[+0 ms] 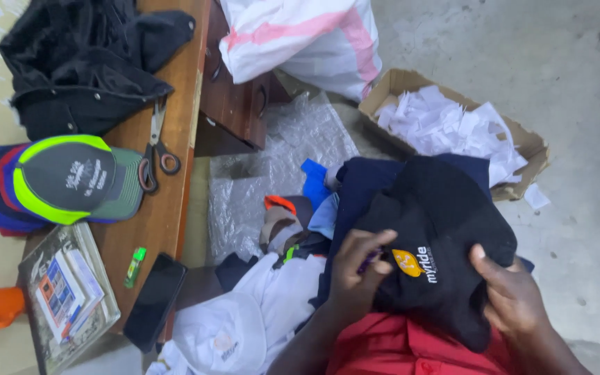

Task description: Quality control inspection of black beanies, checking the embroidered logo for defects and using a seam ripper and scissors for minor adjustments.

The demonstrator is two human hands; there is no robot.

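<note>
A black garment (446, 229) with a yellow and white embroidered patch lies bunched on the person's lap, over a dark navy cloth (362, 187) and above the red fabric (390, 347) at the lower edge of the view. The left hand (357, 274) rests on the garment just left of the patch; its grip is narrow, fingertips pinched together on a small dark purple object (371, 260), too small to tell what it is. The right hand (512, 295) clasps the garment's lower right edge, thumb on top and fingers curled under the cloth, a closed grip on the fabric.

Just left of the lap, a heap of mixed clothes, white (272, 305), blue and orange, lies on the floor over a sheet of clear bubble wrap (272, 160). Beyond the garment a cardboard box (532, 149) holds white paper scraps. A white and pink sack (300, 38) leans near the tabletop's far right corner.

On the wooden tabletop (161, 222), scissors (155, 149) lie near its right edge, beside a stack of caps (64, 180). A black phone (154, 300) and a green lighter (134, 267) sit at the near right corner, and a black jacket (78, 62) covers the far end.
</note>
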